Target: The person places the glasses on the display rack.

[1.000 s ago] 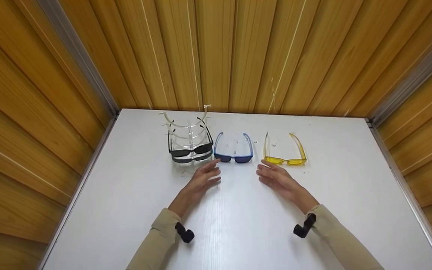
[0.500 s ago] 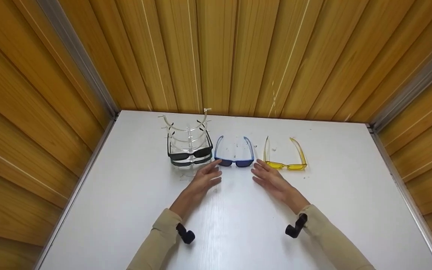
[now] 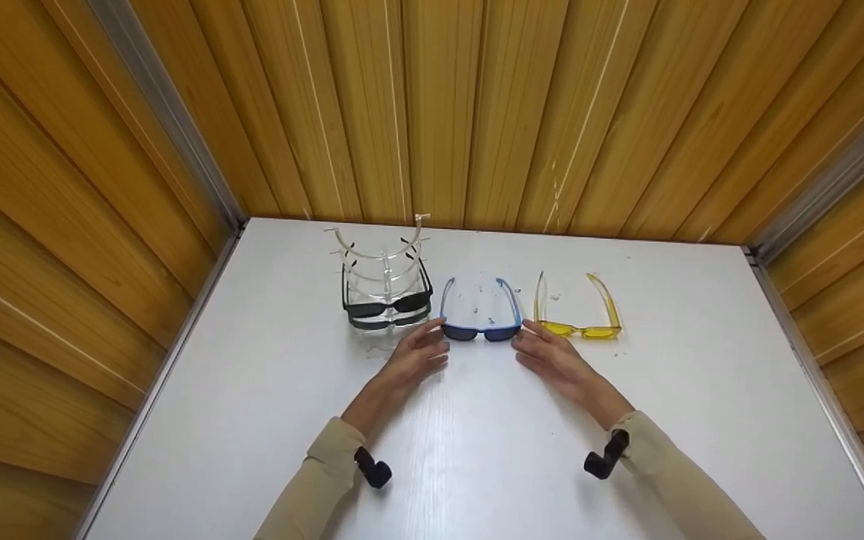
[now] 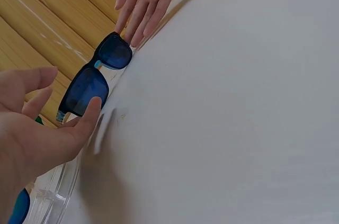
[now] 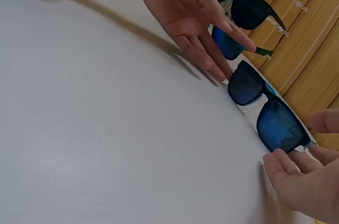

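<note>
Blue-framed sunglasses (image 3: 481,332) with dark blue mirrored lenses face me, temples unfolded toward the wall. My left hand (image 3: 411,354) holds their left corner, one fingertip overlapping the lens in the left wrist view and other fingers behind the hinge. At the opposite corner, my right hand (image 3: 552,356) has its fingertips round the right hinge, its upper digit apart from the frame. To the left, a clear display stand (image 3: 385,262) bears black sunglasses (image 3: 389,305) above a second dark-lensed pair (image 3: 389,322). Yellow glasses (image 3: 580,331) lie unfolded to the right of the blue pair.
The white table (image 3: 687,420) has wood-look panel walls (image 3: 439,112) behind it and on both sides. The stand's upper arms carry no glasses. Small marks or bits (image 3: 556,298) dot the table behind the glasses. A dark wrist device (image 3: 376,469) sits at each cuff.
My right hand first comes left toward the blue sunglasses, then both hands meet their corners. The blue sunglasses shift slightly toward me and their lenses look darker. The view drifts a little.
</note>
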Available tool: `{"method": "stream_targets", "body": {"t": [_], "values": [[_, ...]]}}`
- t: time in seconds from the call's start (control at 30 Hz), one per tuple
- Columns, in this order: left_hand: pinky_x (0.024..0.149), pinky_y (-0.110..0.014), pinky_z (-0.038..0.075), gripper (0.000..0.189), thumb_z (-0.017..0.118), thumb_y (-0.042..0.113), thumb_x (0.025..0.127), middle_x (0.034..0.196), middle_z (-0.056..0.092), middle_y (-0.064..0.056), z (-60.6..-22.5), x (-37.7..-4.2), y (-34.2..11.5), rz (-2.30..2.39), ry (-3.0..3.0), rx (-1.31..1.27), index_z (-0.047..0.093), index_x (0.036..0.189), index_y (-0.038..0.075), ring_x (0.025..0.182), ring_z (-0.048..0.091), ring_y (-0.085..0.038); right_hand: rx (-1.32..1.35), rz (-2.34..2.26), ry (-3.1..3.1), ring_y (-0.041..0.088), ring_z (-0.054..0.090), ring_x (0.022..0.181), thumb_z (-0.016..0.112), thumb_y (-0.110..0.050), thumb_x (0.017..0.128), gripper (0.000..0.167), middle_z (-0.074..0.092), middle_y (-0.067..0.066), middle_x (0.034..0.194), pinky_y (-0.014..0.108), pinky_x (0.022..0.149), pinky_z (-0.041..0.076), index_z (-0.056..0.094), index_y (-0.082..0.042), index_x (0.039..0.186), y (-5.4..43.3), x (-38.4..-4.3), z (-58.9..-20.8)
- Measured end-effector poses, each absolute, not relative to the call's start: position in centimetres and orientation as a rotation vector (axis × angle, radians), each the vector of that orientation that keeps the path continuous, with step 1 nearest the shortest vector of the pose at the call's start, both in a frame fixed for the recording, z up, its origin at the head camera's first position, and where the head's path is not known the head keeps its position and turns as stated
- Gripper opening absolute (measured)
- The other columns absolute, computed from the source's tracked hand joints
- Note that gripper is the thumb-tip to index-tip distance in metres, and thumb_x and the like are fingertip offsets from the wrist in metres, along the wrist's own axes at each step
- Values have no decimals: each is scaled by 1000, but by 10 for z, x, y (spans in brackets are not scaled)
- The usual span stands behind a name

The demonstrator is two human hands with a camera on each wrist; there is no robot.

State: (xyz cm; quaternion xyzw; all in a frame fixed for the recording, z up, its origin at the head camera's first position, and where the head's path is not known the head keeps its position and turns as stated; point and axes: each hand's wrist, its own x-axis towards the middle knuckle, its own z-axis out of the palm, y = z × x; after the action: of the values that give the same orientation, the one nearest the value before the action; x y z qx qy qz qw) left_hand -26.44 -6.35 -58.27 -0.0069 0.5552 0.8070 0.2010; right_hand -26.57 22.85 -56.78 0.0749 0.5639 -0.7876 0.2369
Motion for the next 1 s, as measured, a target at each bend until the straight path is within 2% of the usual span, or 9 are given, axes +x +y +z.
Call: {"method": "stream_targets", "body": {"t": [0.13, 0.27, 0.33, 0.43, 0.57, 0.73, 1.0], "values": [[98, -35, 58, 63, 57, -3, 99, 138, 51, -25, -580, -259, -66, 2236, 1601, 14, 34, 157, 6, 101, 66, -16, 216, -2118, 1576, 21, 58, 133, 51, -6, 106, 64, 58, 15, 145, 37, 121, 42, 21, -4, 162, 239, -256, -564], [88, -33, 62, 66, 57, -3, 99, 117, 67, -14, -577, -252, -70, 2172, 1617, 28, 29, 158, 3, 91, 71, -15, 173, -2068, 1551, 19, 65, 124, 51, -10, 107, 64, 69, 9, 129, 37, 115, 48, 20, 0, 161, 253, -245, -561], [84, -33, 63, 65, 56, -2, 99, 107, 72, -8, -576, -249, -72, 2124, 1628, 47, 28, 158, 1, 88, 72, -14, 147, -2051, 1537, 21, 67, 122, 51, -10, 107, 63, 71, 11, 126, 37, 113, 50, 21, 2, 160, 258, -241, -559], [83, -34, 63, 61, 55, 0, 100, 99, 75, -5, -574, -246, -76, 2057, 1630, 72, 30, 156, -3, 87, 72, -15, 98, -2017, 1528, 25, 68, 122, 52, -11, 107, 62, 72, 13, 126, 38, 111, 51, 22, 5, 159, 265, -235, -557], [83, -34, 64, 55, 55, 4, 101, 96, 76, -6, -573, -243, -79, 1978, 1646, 79, 37, 152, -4, 88, 73, -16, 76, -1945, 1545, 28, 69, 120, 54, -14, 106, 64, 72, 12, 125, 37, 107, 55, 23, 5, 159, 269, -231, -554], [83, -37, 65, 55, 60, 6, 98, 97, 78, -11, -573, -239, -82, 1898, 1676, 68, 43, 149, -4, 89, 74, -18, 75, -1815, 1598, 24, 73, 112, 59, -16, 104, 68, 75, 11, 120, 37, 102, 58, 25, 8, 157, 269, -226, -552], [81, -35, 65, 57, 64, 2, 94, 90, 77, -2, -577, -235, -82, 1853, 1659, 104, 45, 146, -11, 87, 73, -14, 44, -1738, 1620, 23, 74, 109, 61, -16, 103, 59, 77, 10, 113, 37, 100, 59, 38, 10, 150, 271, -218, -552]]}}
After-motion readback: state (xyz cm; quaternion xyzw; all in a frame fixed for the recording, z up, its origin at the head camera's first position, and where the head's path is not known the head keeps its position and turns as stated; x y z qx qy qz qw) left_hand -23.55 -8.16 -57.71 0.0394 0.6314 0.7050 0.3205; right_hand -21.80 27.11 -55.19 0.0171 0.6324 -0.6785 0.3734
